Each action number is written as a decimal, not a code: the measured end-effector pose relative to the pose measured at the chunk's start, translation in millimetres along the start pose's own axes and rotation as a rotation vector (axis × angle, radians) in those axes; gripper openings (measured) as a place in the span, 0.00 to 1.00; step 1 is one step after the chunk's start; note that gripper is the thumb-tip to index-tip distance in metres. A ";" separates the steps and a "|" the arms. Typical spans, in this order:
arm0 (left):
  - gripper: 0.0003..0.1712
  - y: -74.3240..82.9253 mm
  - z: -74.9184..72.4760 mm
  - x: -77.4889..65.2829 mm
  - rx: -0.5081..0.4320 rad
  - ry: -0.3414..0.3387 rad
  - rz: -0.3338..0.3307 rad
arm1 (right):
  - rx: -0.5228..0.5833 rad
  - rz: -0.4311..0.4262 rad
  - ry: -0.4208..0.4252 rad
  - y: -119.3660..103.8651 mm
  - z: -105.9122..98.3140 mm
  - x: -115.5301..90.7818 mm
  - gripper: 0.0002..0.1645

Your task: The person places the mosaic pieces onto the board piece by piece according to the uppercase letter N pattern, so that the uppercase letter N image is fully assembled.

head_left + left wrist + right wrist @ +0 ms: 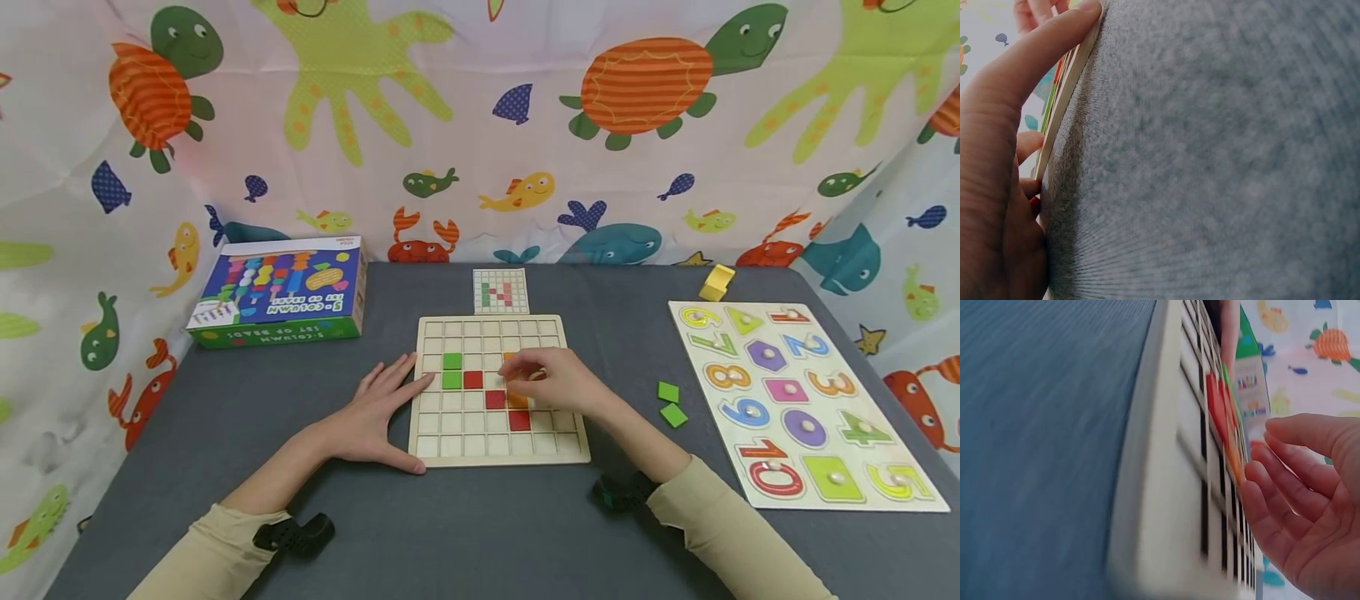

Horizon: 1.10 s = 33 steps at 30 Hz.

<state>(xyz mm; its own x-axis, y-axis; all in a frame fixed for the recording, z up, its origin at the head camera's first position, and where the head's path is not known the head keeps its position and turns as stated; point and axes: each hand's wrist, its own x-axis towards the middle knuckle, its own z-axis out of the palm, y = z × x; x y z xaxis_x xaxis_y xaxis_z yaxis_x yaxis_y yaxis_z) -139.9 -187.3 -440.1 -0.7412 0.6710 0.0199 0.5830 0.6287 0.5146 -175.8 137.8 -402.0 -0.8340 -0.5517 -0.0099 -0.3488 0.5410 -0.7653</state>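
Note:
A wooden grid board lies flat, with two green tiles, three red tiles and orange tiles in its squares. My left hand rests at its left edge, fingers spread, the thumb at the near left corner. Over the right half hovers my right hand, fingers loosely bent close above the orange tiles and hiding some squares. In the right wrist view nothing shows between those fingers. A small pattern card with a coloured grid touches the board's far edge.
Two loose green tiles lie right of my right forearm. Farther right is a number and shape puzzle board, with yellow blocks behind it. A bead-set box stands at the back left, before a patterned curtain.

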 end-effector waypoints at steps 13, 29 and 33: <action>0.69 -0.4 1.3 0.7 0.012 -0.024 -0.036 | -0.093 0.103 0.098 39.4 -52.1 -55.6 0.13; 0.69 0.0 0.7 1.0 0.008 -0.032 -0.042 | -0.299 0.262 0.111 69.5 -103.9 -110.2 0.22; 0.69 -0.6 1.4 1.4 0.016 -0.030 -0.044 | -0.305 0.244 0.119 72.4 -101.1 -111.4 0.22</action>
<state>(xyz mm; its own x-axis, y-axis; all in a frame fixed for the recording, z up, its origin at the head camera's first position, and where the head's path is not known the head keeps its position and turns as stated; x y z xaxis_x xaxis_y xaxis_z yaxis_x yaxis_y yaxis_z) -140.8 -186.2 -441.6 -0.7560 0.6540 -0.0282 0.5555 0.6637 0.5009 -151.4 302.6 -391.3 -0.9453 -0.3164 -0.0791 -0.2306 0.8199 -0.5240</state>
